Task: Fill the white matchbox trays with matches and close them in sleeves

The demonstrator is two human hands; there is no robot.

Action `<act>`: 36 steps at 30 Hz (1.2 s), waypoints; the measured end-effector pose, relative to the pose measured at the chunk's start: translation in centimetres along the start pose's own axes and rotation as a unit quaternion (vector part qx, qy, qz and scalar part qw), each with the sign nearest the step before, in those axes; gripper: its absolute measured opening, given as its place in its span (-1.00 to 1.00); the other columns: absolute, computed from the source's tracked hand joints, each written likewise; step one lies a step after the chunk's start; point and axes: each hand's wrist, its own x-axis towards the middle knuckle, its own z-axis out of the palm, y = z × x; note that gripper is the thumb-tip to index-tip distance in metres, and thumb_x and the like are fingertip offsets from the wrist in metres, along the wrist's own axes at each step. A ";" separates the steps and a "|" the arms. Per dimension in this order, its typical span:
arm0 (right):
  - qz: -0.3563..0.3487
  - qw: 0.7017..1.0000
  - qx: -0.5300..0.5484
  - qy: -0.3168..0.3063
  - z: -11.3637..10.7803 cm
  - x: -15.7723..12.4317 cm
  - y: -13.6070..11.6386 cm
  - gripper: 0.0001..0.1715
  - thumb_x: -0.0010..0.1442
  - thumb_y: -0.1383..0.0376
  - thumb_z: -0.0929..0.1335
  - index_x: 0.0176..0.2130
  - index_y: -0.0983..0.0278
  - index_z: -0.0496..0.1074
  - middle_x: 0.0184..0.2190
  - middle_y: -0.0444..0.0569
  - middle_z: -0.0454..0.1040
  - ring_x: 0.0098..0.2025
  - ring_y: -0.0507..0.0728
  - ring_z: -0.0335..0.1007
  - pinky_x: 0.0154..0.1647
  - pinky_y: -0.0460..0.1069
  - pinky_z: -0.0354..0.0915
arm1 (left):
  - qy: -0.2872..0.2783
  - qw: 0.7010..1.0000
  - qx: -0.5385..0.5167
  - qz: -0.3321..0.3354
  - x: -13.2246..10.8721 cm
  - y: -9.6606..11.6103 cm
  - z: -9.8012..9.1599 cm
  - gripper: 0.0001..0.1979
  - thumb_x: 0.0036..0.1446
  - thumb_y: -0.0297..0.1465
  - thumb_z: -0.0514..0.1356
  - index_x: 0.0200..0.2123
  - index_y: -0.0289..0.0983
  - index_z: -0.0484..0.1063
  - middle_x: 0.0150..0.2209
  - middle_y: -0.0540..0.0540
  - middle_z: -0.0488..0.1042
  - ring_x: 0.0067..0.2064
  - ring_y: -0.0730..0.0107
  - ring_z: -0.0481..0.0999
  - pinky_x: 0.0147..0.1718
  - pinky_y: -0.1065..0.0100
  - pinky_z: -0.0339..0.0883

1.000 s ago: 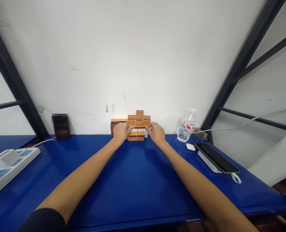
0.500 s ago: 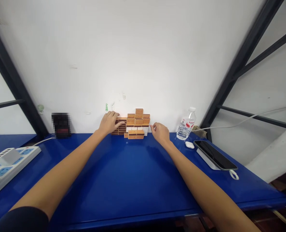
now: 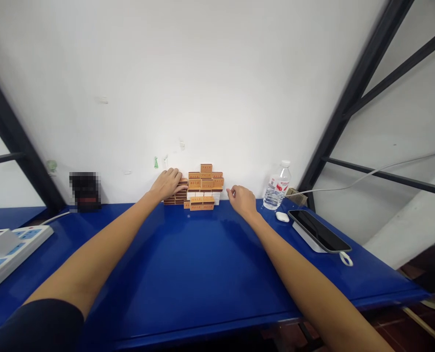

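Several small orange-and-brown boxes (image 3: 201,183) are stacked against the wall at the back of the blue table (image 3: 188,264), with one box on top and white sides showing in the middle. On the left end of the stack, over the dark-striped boxes (image 3: 175,197), rests my left hand (image 3: 167,182); its thumb is apart from the fingers, and nothing shows in it. My right hand (image 3: 242,199) is just right of the stack, not touching it, its fingers curled in; what they hold, if anything, is too small to tell.
A water bottle (image 3: 277,188), a white earbud case (image 3: 282,216) and a phone (image 3: 320,231) on a white stand are at the right. At the left lie a white power strip (image 3: 19,254) and a blurred-out black object (image 3: 85,191). A cable crosses the right side.
The view has shifted slightly, so everything sits a little further left. Relative to the stack, my right hand is slightly farther away; my left hand stays at its left end.
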 end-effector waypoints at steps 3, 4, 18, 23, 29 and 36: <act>0.001 1.000 0.001 -0.001 0.1 0.0 0.0 -0.61 0.47 0.14 0.23 -0.22 0.24 0.53 -0.22 0.07 0.61 -0.22 0.20 0.50 -0.28 0.01 0.13 | -0.008 1.000 0.017 0.007 -0.1 0.2 0.2 -0.55 0.40 0.00 0.04 -0.08 -0.28 0.38 -0.06 -0.37 0.43 0.00 -0.09 0.41 -0.05 0.08 0.25; 0.000 1.000 0.001 0.000 0.1 0.0 0.0 -0.61 0.47 0.13 0.22 -0.21 0.24 0.54 -0.21 0.07 0.61 -0.21 0.20 0.50 -0.28 0.01 0.13 | -0.010 1.000 0.023 0.010 -0.1 0.2 0.3 -0.55 0.41 0.00 0.02 -0.07 -0.29 0.38 -0.07 -0.36 0.44 -0.01 -0.08 0.42 -0.06 0.09 0.25; -0.002 1.000 0.002 -0.014 0.1 0.0 0.2 -0.62 0.47 0.14 0.23 -0.20 0.24 0.55 -0.21 0.08 0.63 -0.20 0.20 0.51 -0.25 0.00 0.16 | -0.039 0.999 0.017 -0.001 -0.1 0.1 1.1 -0.59 0.43 -0.04 0.03 0.00 -0.27 0.36 -0.09 -0.31 0.51 -0.04 -0.02 0.52 -0.09 0.16 0.26; -0.002 1.000 0.000 -0.012 0.0 0.0 0.2 -0.62 0.46 0.15 0.23 -0.19 0.24 0.55 -0.21 0.09 0.63 -0.21 0.20 0.50 -0.26 0.00 0.15 | -0.031 0.999 0.024 -0.006 -0.1 0.1 0.6 -0.63 0.45 -0.10 0.01 0.01 -0.27 0.37 -0.08 -0.35 0.51 -0.01 -0.07 0.49 -0.09 0.12 0.25; 0.003 1.000 -0.003 -0.013 -0.3 -0.1 0.3 -0.61 0.46 0.14 0.23 -0.21 0.25 0.55 -0.22 0.09 0.63 -0.22 0.20 0.50 -0.27 0.01 0.14 | 0.030 0.998 0.010 -0.047 -2.1 0.9 -2.0 -0.57 0.47 -0.08 -0.06 0.01 -0.30 0.38 -0.11 -0.36 0.50 -0.05 -0.07 0.48 -0.11 0.10 0.24; 0.000 1.000 -0.008 -0.004 -0.1 -0.2 0.6 -0.63 0.45 0.15 0.24 -0.20 0.26 0.55 -0.21 0.10 0.63 -0.20 0.22 0.51 -0.26 0.02 0.14 | -0.070 0.992 -0.078 0.069 -11.3 6.0 -3.1 -0.48 0.41 0.09 -0.05 -0.06 -0.23 0.39 -0.20 -0.18 0.52 -0.19 0.13 0.53 -0.19 0.21 0.28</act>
